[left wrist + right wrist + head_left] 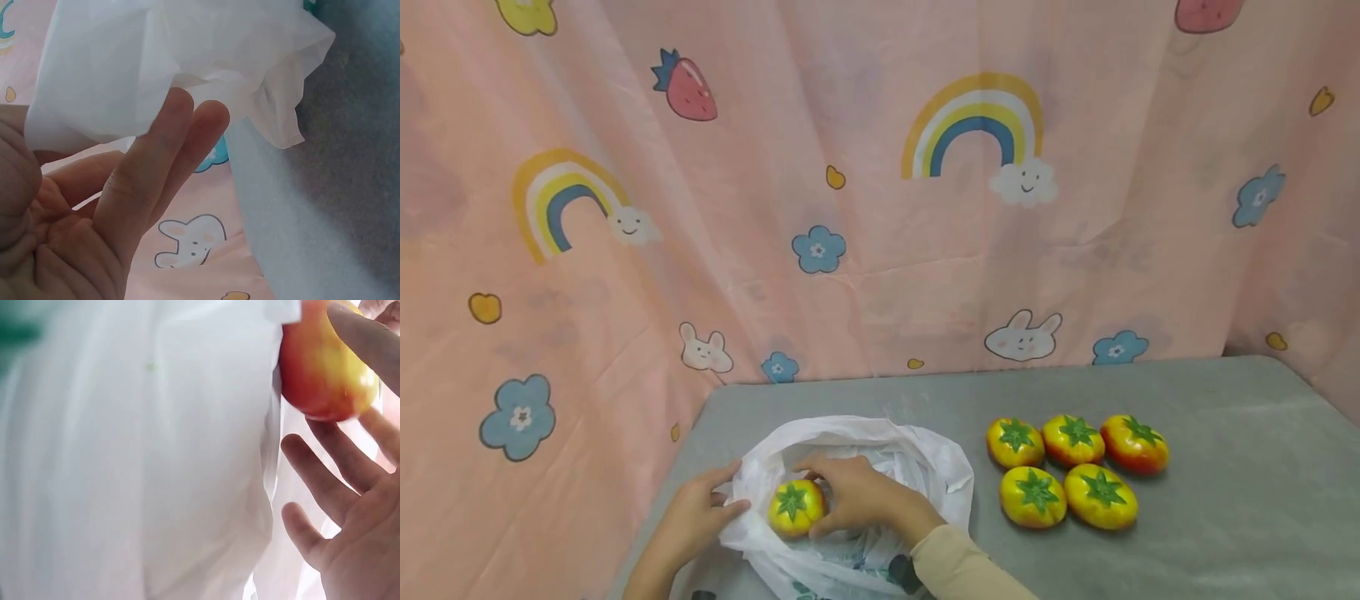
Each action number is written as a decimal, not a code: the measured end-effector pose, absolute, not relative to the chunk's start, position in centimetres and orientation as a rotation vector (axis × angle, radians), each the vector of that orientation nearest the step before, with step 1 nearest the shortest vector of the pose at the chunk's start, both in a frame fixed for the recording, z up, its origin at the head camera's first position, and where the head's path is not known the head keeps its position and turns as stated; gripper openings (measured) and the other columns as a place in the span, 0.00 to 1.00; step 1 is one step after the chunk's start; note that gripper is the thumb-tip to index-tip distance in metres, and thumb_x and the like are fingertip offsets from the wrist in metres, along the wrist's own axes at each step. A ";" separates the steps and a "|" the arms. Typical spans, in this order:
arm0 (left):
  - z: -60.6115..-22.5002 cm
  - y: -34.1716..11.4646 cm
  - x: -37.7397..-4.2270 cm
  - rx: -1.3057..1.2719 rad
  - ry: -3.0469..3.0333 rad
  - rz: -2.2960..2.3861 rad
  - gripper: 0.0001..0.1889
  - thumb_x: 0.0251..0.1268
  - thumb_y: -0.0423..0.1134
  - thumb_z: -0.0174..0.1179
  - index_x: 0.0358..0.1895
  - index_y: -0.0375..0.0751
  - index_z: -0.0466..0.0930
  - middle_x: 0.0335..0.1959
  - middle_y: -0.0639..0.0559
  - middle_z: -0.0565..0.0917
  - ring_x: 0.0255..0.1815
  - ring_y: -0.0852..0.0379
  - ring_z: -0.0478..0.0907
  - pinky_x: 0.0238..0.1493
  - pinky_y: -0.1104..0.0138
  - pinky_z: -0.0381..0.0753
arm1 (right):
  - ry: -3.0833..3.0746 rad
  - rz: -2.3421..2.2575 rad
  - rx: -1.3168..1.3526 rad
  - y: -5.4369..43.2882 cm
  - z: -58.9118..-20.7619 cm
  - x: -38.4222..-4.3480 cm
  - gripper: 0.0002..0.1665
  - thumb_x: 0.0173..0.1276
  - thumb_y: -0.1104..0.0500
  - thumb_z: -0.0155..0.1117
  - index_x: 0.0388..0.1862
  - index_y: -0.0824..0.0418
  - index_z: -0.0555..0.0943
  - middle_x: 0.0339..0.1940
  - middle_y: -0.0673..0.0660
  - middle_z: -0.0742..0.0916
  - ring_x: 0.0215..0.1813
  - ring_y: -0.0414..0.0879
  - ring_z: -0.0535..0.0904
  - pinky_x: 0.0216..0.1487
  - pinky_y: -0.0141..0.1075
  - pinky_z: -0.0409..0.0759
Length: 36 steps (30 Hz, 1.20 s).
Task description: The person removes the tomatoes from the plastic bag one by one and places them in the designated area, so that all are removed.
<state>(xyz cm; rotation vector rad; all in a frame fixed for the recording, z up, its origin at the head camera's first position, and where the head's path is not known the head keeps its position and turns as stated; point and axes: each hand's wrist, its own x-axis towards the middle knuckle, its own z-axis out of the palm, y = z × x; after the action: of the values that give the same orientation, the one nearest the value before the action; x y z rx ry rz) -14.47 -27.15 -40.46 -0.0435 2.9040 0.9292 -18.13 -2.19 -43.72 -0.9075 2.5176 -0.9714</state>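
Note:
A white plastic bag (951, 467) lies with its mouth spread on the grey table. My right hand (857, 496) grips a yellow-and-red tomato (792, 510) with a green star-shaped top, at the left part of the bag's mouth. Its thumb and fingertips are on the fruit's sides; in the right wrist view the lower fingers spread beside the tomato (328, 369). At the bag's left rim, my left hand (696, 512) holds the plastic between thumb and fingers. White film (100, 75) covers part of the left thumb in the left wrist view.
To the right of the bag, several similar tomatoes sit in two rows, among them a front yellow one (1033, 497) and a redder one (1135, 446). A pink patterned curtain (880, 308) hangs behind and left of the grey table (1240, 500).

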 end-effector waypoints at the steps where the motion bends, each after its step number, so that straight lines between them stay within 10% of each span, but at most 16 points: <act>1: -40.5 -27.2 -14.5 -0.038 2.904 0.930 0.34 0.56 0.36 0.72 0.67 0.32 0.72 0.64 0.29 0.76 0.49 0.38 0.85 0.41 0.56 0.89 | 2.522 -0.958 -0.915 -2.3 -43.8 -18.1 0.41 0.52 0.48 0.80 0.65 0.39 0.72 0.61 0.39 0.82 0.61 0.37 0.77 0.71 0.52 0.68; 11: -40.3 -27.3 -14.2 -0.015 2.911 0.922 0.33 0.57 0.35 0.71 0.67 0.32 0.72 0.64 0.29 0.76 0.50 0.38 0.85 0.43 0.54 0.88 | 2.536 -1.011 -0.905 -1.7 -43.8 -17.8 0.39 0.52 0.50 0.80 0.62 0.44 0.71 0.54 0.40 0.82 0.50 0.33 0.76 0.60 0.34 0.79; 36: -40.4 -27.7 -14.2 0.015 2.909 0.974 0.33 0.57 0.34 0.71 0.68 0.33 0.72 0.65 0.29 0.76 0.50 0.38 0.85 0.45 0.54 0.88 | 2.595 -1.133 -0.771 4.7 -40.5 -15.9 0.44 0.55 0.45 0.77 0.70 0.51 0.71 0.62 0.46 0.81 0.56 0.40 0.76 0.64 0.44 0.79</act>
<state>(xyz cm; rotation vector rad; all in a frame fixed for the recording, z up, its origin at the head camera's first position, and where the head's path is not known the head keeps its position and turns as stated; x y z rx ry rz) -14.21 -27.72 -40.38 0.0150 2.9090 0.9743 -15.95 4.72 -40.49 -0.7706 2.5949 -1.1333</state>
